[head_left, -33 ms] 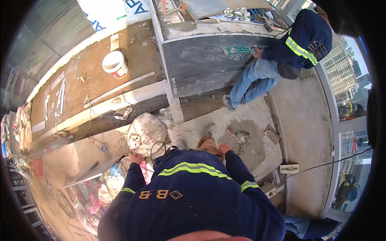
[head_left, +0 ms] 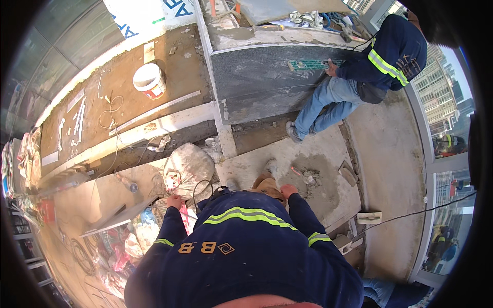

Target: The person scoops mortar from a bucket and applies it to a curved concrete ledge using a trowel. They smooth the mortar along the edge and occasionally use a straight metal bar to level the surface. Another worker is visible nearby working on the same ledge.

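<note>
- The left hand (head_left: 174, 201) reaches out from a dark blue sleeve with a yellow-green cuff stripe; its fingers curl down onto the lower edge of a white sack (head_left: 189, 167) lying on the floor; how tight the hold is, I cannot tell.
- The right hand (head_left: 288, 191) sits just beside a patch of grey mortar (head_left: 313, 177) spread on the concrete floor (head_left: 385, 169); the fingers look drawn together, but whether they hold anything I cannot tell.
- A small trowel (head_left: 302, 174) lies in the mortar, near the right hand and apart from it.
- A co-worker (head_left: 359, 72) crouches at a dark stone slab (head_left: 262, 77); a white bucket (head_left: 149, 80) stands well apart, up left.
</note>
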`<state>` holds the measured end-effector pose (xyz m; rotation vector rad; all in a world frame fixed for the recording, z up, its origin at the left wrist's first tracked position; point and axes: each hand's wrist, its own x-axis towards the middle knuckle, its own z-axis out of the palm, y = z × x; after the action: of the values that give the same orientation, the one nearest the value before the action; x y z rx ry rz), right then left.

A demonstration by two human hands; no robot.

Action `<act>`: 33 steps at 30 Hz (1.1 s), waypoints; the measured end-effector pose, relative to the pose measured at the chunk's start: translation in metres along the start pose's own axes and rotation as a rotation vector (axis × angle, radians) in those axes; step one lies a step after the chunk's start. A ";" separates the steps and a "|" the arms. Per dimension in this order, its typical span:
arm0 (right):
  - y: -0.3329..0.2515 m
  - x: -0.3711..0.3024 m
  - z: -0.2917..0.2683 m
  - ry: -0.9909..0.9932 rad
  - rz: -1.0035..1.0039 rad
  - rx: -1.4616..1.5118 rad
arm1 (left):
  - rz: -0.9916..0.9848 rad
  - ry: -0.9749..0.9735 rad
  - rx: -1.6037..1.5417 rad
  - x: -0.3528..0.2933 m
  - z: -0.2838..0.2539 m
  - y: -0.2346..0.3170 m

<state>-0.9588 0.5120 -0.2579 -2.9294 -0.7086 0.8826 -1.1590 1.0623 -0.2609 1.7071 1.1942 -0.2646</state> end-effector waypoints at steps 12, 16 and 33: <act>0.008 0.000 -0.011 0.036 -0.052 0.056 | -0.191 -0.085 -0.166 -0.022 0.005 -0.009; 0.018 0.006 -0.011 0.143 0.181 0.350 | -0.176 -0.085 -0.172 -0.024 0.007 -0.012; -0.047 0.015 -0.045 -0.139 -0.178 0.377 | -0.107 -0.175 -0.181 0.011 0.009 -0.014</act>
<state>-0.9442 0.5657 -0.2219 -2.4556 -0.7049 1.0736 -1.1623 1.0613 -0.2809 1.4364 1.1451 -0.3527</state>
